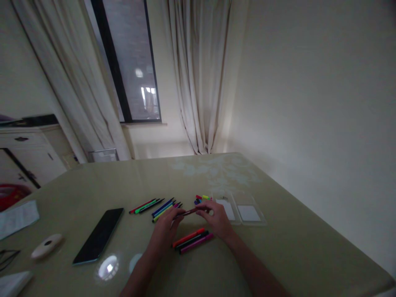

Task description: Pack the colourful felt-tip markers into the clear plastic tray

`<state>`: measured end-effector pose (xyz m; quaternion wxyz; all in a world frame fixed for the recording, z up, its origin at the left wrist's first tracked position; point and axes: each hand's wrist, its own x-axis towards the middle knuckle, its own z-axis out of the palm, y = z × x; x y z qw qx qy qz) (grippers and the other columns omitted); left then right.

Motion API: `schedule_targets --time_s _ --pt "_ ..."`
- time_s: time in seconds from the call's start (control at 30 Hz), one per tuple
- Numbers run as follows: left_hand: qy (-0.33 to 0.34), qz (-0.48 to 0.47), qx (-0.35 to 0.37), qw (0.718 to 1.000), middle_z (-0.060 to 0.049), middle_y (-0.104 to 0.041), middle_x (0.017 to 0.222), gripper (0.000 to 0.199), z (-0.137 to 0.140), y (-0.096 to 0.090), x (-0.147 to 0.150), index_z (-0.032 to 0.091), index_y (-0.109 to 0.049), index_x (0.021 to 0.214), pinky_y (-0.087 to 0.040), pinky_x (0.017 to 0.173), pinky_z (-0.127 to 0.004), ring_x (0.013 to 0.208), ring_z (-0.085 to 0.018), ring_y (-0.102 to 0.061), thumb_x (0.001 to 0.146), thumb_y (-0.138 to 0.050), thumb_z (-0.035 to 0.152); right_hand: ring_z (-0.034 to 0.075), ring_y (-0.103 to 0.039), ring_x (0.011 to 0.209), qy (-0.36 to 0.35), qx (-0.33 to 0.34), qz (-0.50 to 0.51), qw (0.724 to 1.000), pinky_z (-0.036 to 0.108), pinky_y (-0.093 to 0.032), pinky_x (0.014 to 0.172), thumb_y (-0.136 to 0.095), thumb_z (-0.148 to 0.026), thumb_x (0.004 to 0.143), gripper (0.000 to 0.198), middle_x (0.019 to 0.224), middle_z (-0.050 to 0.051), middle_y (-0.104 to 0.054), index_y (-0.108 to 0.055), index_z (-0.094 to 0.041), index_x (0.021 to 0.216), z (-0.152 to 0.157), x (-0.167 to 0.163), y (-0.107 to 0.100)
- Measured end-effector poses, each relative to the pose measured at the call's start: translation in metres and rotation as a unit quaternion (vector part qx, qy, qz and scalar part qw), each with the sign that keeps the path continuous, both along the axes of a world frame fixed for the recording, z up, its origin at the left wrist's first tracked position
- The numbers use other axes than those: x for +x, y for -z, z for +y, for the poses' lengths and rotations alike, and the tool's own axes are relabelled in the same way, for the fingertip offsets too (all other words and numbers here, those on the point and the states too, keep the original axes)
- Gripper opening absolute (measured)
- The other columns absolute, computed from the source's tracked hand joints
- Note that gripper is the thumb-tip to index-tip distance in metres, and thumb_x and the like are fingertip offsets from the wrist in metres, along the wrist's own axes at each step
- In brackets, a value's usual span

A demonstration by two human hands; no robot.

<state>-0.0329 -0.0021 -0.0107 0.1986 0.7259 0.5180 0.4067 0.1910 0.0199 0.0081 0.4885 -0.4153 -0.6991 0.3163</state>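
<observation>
My left hand (167, 226) and my right hand (217, 218) are both closed on a thin brownish marker (189, 212), one at each end, just above the table. Whether its cap is on is hidden by my fingers. Below the hands lie capped markers (192, 237) in orange, black and magenta. Beyond my left hand are several uncapped markers (163, 208), with another group of uncapped markers (145, 206) in red, green and black to its left. Loose marker caps (203, 197) sit just beyond my right fingers. An open clear plastic case (262, 218) with white inserts lies to the right.
A black phone (99, 236) lies left of my arms, with a white computer mouse (47, 246) and a sheet of paper (18, 218) further left. The glossy table (297, 247) meets the wall on the right. Curtains (201, 74) hang beside a window behind.
</observation>
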Motion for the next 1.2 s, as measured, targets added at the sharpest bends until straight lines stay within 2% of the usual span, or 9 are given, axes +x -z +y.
schedule_targets --time_s 0.2,0.4,0.53,0.67,0.83,0.9,1.03,1.1,1.2 --pt "0.003 -0.024 -0.015 1.0 -0.006 -0.077 0.095 0.025 -0.002 -0.001 0.003 0.025 -0.077 0.099 -0.055 0.082 -0.035 0.09 -0.024 -0.071 0.093 -0.058 0.038 0.021 -0.071 0.073 -0.017 -0.073 0.029 0.997 0.031 -0.053 0.071 -0.076 -0.033 0.081 0.012 0.078 0.003 -0.079 -0.083 -0.024 0.086 0.004 0.001 0.005" --pt "0.016 -0.023 -0.039 0.999 -0.006 -0.077 0.088 0.026 -0.003 -0.009 0.005 0.022 -0.078 0.095 -0.052 0.075 -0.032 0.082 -0.023 -0.069 0.091 -0.058 0.039 0.021 -0.069 0.069 -0.025 -0.095 0.026 0.995 0.029 -0.051 0.065 -0.077 -0.036 0.079 0.017 0.072 0.004 -0.077 -0.082 -0.021 0.085 0.003 -0.002 0.005" --pt "0.039 0.013 -0.071 0.997 -0.006 -0.077 0.085 0.029 -0.004 -0.01 0.004 0.022 -0.078 0.097 -0.05 0.07 -0.029 0.077 -0.021 -0.067 0.093 -0.057 0.041 0.021 -0.07 0.072 0.013 -0.068 0.014 0.998 0.03 -0.052 0.07 -0.063 -0.041 0.093 0.029 0.076 0.006 -0.076 -0.079 -0.018 0.087 0.005 -0.002 0.002" --pt "0.068 0.054 -0.097 0.991 -0.007 -0.075 0.089 0.029 -0.009 -0.009 0.006 0.02 -0.079 0.093 -0.05 0.072 -0.03 0.081 -0.021 -0.067 0.091 -0.061 0.043 0.022 -0.069 0.085 0.1 -0.007 -0.095 0.99 0.031 -0.05 0.078 -0.051 -0.035 0.101 0.031 0.093 0.009 -0.077 -0.077 -0.018 0.098 0.006 0.004 0.006" --pt "0.111 0.075 -0.119 0.984 -0.007 -0.073 0.093 0.032 -0.01 -0.004 0.007 0.022 -0.08 0.091 -0.049 0.078 -0.031 0.086 -0.022 -0.067 0.091 -0.061 0.047 0.024 -0.067 0.103 0.069 0.006 -0.281 0.957 0.033 -0.047 0.092 -0.051 -0.018 0.098 0.026 0.11 0.009 -0.074 -0.075 -0.021 0.109 0.005 0.004 0.017" --pt "0.058 0.077 -0.104 0.99 -0.008 -0.073 0.095 0.033 -0.006 -0.001 0.002 0.021 -0.079 0.091 -0.05 0.083 -0.033 0.092 -0.023 -0.067 0.094 -0.055 0.043 0.026 -0.066 0.103 0.063 0.004 -0.332 0.941 0.036 -0.047 0.092 -0.056 -0.019 0.096 0.022 0.11 0.01 -0.073 -0.075 -0.021 0.107 0.004 0.002 0.019" --pt "-0.113 0.128 -0.059 0.984 -0.012 -0.071 0.112 0.031 0.002 0.005 -0.014 0.02 -0.075 0.105 -0.048 0.096 -0.041 0.106 -0.028 -0.064 0.096 -0.048 0.032 0.029 -0.065 0.1 0.076 -0.002 -0.369 0.926 0.039 -0.048 0.088 -0.062 -0.016 0.091 0.013 0.107 0.012 -0.073 -0.073 -0.019 0.098 0.004 -0.002 0.019" --pt "-0.138 0.164 -0.059 0.975 -0.012 -0.07 0.113 0.028 0.004 0.006 -0.019 0.02 -0.074 0.107 -0.048 0.096 -0.042 0.106 -0.029 -0.063 0.093 -0.051 0.028 0.028 -0.066 0.098 0.08 -0.007 -0.34 0.937 0.039 -0.048 0.087 -0.064 -0.012 0.088 0.015 0.104 0.01 -0.073 -0.071 -0.02 0.097 0.005 -0.001 0.02" --pt "-0.134 0.185 -0.073 0.971 -0.013 -0.07 0.11 0.024 0.002 0.006 -0.02 0.019 -0.074 0.102 -0.049 0.094 -0.042 0.104 -0.029 -0.064 0.091 -0.054 0.026 0.025 -0.067 0.093 0.063 -0.019 -0.22 0.973 0.036 -0.049 0.086 -0.065 -0.012 0.086 0.018 0.099 0.006 -0.074 -0.071 -0.021 0.1 0.007 0.0 0.02"
